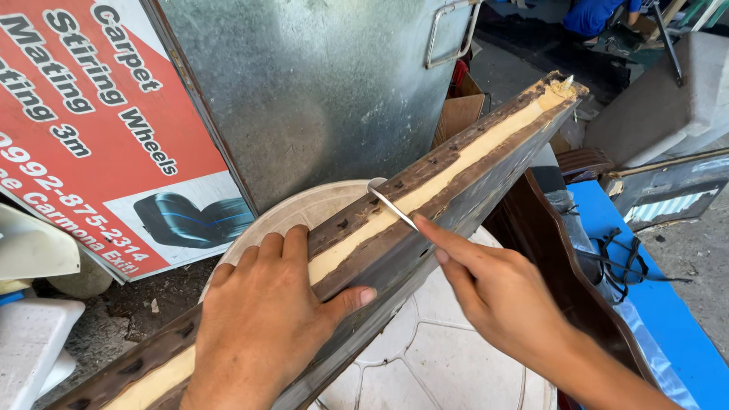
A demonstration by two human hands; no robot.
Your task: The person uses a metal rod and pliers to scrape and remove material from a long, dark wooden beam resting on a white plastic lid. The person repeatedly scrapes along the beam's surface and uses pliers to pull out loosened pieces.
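Observation:
My left hand (262, 323) clamps down over the edge of a long, worn panel (456, 163) whose narrow side shows a pale foam strip between dark brown covering. The panel runs diagonally from bottom left to upper right and rests on a round white plastic table (425, 357). My right hand (493, 292) pinches a thin metal tool (391, 203) whose hooked tip touches the dark covering beside the foam strip, just beyond my left fingers.
A dented metal cabinet (319, 91) stands behind the panel, with a red and white sign (91, 129) at the left. Dark wooden pieces (562, 258), black straps and a blue sheet (668, 319) lie at the right. A person in blue (596, 14) sits far back.

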